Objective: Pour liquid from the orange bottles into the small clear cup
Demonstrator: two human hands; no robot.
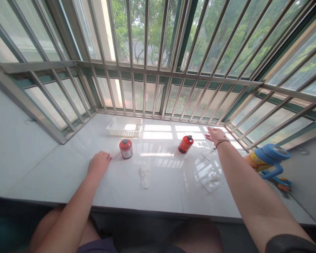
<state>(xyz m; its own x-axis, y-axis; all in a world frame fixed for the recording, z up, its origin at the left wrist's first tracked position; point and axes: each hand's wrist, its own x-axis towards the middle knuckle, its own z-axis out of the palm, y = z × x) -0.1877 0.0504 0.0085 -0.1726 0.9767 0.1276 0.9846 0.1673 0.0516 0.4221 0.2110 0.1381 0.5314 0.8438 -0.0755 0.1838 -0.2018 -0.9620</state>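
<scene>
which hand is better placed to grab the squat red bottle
Left, probably: the left hand sits close beside the squat red bottle, while the right hand is farther off, nearer the slimmer red bottle.

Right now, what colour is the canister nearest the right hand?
Red, dark-capped: the canister, best in the head view.

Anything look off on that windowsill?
The red bottle near the right hand leans over, unlike the upright red canister by the left hand; whether it has fallen, I can't tell. A crumpled clear plastic bag also lies loose on the sill.
</scene>
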